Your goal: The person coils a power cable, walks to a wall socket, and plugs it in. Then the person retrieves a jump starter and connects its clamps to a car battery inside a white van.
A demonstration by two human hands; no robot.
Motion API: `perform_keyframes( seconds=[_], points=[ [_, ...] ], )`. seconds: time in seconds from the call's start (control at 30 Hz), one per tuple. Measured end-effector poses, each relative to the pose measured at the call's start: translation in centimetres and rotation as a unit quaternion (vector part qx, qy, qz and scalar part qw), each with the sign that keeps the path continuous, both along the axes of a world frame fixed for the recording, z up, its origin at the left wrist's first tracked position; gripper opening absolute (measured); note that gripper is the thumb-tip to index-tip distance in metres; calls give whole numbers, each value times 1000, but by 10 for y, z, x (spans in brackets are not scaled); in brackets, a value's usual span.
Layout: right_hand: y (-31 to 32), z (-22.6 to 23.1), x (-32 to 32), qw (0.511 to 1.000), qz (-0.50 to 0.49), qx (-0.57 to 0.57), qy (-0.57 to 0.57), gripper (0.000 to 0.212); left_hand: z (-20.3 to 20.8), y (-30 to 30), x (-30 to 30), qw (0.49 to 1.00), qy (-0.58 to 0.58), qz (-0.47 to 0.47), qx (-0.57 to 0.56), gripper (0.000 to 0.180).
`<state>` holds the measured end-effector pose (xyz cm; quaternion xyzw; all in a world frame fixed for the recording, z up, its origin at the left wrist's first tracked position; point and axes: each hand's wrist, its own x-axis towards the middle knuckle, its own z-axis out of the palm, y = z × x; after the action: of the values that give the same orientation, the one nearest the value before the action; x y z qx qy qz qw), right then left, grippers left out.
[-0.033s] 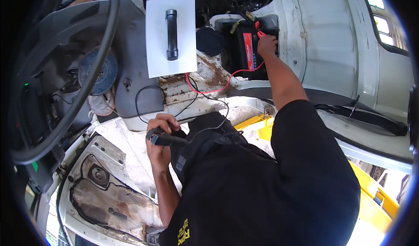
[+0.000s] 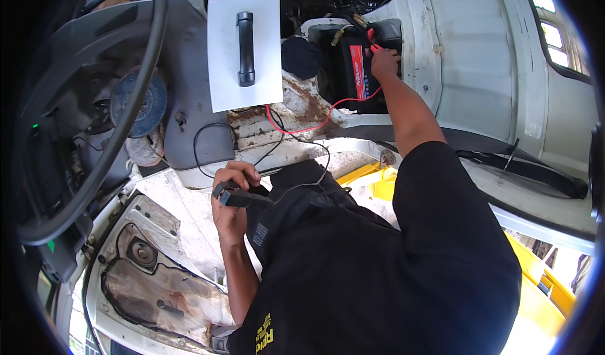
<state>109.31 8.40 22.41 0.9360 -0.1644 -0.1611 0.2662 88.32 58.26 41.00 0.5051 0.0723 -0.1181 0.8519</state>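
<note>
My right hand (image 2: 386, 64) is closed on a red cable clamp (image 2: 376, 47) at the far edge of a car battery (image 2: 343, 68), a black block with a red label. Whether the clamp's jaws bite on a terminal is hard to make out. A thin red cable (image 2: 340, 103) runs from near this hand to a white box (image 2: 224, 90) with a black handle (image 2: 246, 49). In front of my body, my left hand (image 2: 233, 178) has its fingers curled round a blocky dark grey clamp-like piece (image 2: 236, 198). A thin black cable (image 2: 302, 185) reaches toward that piece.
A steering wheel (image 2: 146, 96) curves along the left, with a round blue disc (image 2: 138, 103) behind it. The opened door panel (image 2: 157, 273) fills the lower left. Seat belt webbing (image 2: 535, 175) lies at right. Yellow parts (image 2: 535, 267) show below. A dark cloth (image 2: 301, 58) sits beside the battery.
</note>
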Motion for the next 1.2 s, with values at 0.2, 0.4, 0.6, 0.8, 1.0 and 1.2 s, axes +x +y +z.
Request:
perform_keyframes(
  seconds=[0.2, 0.4, 0.6, 0.8, 1.0, 1.2],
  points=[
    [-19, -2, 23, 994, 3, -33, 106, 43, -10, -9, 32, 997, -8, -68, -35, 51],
    [-19, -7, 21, 999, -49, 3, 6, 48, -22, -1, 54, 992, 6, -117, -53, 44],
    [-43, -27, -12, 961, -135, 156, -184, 36, -30, 8, 71, 990, 13, -124, -72, 43],
    [-70, -50, -39, 963, 2, 161, -217, 29, -35, 4, 91, 984, 22, -156, -80, 41],
    [-46, -40, -40, 937, 40, 189, -290, 43, -41, -11, 108, 977, 26, -198, -72, 35],
    [-30, -36, -37, 934, 49, 164, -313, 40, -46, -33, 123, 969, 41, -234, -71, 31]
  ],
)
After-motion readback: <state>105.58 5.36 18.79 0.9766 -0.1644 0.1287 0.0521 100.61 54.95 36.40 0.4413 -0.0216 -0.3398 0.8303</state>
